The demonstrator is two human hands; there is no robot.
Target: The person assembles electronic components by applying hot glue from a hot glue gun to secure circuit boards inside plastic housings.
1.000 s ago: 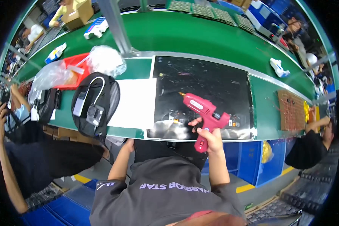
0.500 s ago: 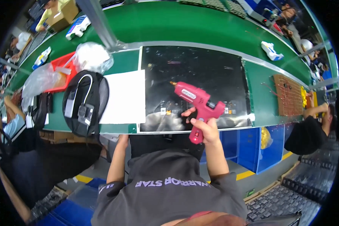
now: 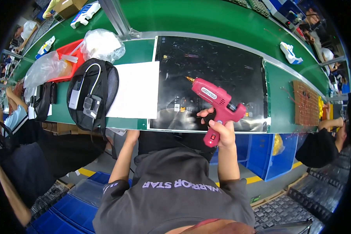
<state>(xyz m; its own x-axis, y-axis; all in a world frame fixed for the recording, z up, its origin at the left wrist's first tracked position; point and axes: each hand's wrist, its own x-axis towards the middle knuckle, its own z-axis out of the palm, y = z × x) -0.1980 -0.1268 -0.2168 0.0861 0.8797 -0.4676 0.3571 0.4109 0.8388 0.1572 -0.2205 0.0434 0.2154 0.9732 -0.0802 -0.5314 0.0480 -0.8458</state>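
My right hand point(image 3: 224, 134) is wrapped round the handle of a dark pink glue gun point(image 3: 216, 99). The gun is tilted, its brass nozzle pointing to the far left over a shiny black mat point(image 3: 218, 58); its handle reaches past the table's front edge. A finger lies near the trigger. My left hand point(image 3: 132, 135) is low at the front edge, below the white sheet point(image 3: 138, 89). The table edge hides its fingers, so what it touches cannot be made out.
A black backpack point(image 3: 112, 84) bearing a cabled device point(image 3: 91, 106) lies left of the sheet. Behind it are a red bin point(image 3: 76, 52) and plastic bags point(image 3: 101, 46). A brown board point(image 3: 305, 103) lies at right, near a co-worker's arm point(image 3: 331, 124). Blue bins point(image 3: 257, 156) stand below.
The whole view has shifted, so the table appears farther right and higher. The glue gun stays in my right hand, slightly nearer the front edge relative to the mat.
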